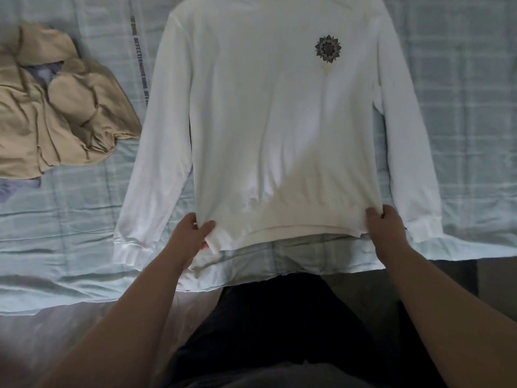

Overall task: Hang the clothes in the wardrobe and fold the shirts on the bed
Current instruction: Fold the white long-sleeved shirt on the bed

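White shirt (pixel 268 121) flat on bed (pixel 461 79), collar away, hem near, left hand (pixel 193 233) and right hand (pixel 384 225) each pinching a hem corner

1 head-worn camera looks steeply down, close over the bed (pixel 461 113), corners seemingly blurred.

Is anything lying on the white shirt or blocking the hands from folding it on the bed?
Nothing visible does. The left hand and right hand pinch the hem of the white shirt; the beige clothes pile lies beside its sleeve, not on it.
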`<action>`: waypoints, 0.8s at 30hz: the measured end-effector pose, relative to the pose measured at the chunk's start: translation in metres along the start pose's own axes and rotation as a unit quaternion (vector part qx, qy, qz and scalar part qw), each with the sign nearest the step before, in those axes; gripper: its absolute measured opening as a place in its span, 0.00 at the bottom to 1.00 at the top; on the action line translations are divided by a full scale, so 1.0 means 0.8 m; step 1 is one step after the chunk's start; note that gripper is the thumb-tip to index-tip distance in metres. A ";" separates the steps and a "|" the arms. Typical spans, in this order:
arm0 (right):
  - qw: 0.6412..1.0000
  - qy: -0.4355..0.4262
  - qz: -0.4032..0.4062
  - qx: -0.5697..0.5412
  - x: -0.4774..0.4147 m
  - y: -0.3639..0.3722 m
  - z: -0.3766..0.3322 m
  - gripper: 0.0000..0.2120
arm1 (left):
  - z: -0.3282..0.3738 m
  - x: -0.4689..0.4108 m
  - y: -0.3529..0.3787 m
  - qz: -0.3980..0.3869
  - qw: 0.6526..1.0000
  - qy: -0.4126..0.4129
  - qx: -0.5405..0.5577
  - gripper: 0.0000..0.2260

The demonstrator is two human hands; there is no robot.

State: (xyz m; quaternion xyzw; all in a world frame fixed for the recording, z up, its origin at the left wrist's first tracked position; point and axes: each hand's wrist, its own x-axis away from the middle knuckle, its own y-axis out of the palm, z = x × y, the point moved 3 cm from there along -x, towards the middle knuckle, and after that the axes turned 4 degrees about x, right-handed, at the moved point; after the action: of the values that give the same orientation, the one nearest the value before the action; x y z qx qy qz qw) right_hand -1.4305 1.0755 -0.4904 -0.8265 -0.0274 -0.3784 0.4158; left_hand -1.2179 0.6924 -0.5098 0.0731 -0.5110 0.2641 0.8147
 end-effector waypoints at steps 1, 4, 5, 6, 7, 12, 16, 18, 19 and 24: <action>1.000 0.015 -0.008 -0.022 -0.001 -0.003 0.004 0.11 | -0.001 0.002 -0.004 0.000 1.000 -0.010 0.029 0.11; 0.986 0.081 -0.063 -0.133 -0.008 -0.010 0.018 0.16 | -0.009 0.002 -0.013 0.008 0.999 -0.018 0.045 0.13; 0.979 0.096 -0.075 -0.163 -0.012 -0.013 0.021 0.16 | -0.012 -0.001 -0.014 0.005 0.998 -0.022 0.054 0.14; 0.972 0.108 -0.084 -0.190 -0.014 -0.014 0.023 0.16 | -0.016 -0.003 -0.015 -0.006 0.997 -0.030 0.071 0.14; 0.965 0.121 -0.092 -0.216 -0.015 -0.013 0.023 0.14 | -0.021 -0.006 -0.013 -0.024 0.995 -0.041 0.092 0.15; 0.900 0.191 -0.163 -0.355 -0.021 -0.015 0.020 0.08 | -0.041 -0.010 -0.008 -0.039 0.988 -0.054 0.140 0.13; 0.903 0.193 -0.171 -0.345 -0.033 -0.021 0.029 0.08 | -0.049 -0.012 -0.009 -0.002 0.987 -0.059 0.149 0.10; 0.941 0.156 -0.119 -0.275 -0.041 -0.024 0.037 0.07 | -0.049 -0.013 -0.009 0.021 0.991 -0.045 0.120 0.10; 0.958 0.139 -0.089 -0.235 -0.043 -0.026 0.041 0.07 | -0.050 -0.013 -0.010 0.036 0.994 -0.033 0.096 0.09; 0.995 0.080 -0.021 -0.055 -0.043 -0.020 0.056 0.16 | -0.049 -0.017 -0.008 0.088 0.995 -0.001 -0.049 0.04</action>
State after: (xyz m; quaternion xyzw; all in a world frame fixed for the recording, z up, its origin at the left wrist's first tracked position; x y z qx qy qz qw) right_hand -1.4336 1.1270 -0.5183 -0.8146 0.0098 -0.4526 0.3626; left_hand -1.1880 0.6977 -0.5389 -0.0122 -0.5285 0.3095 0.7904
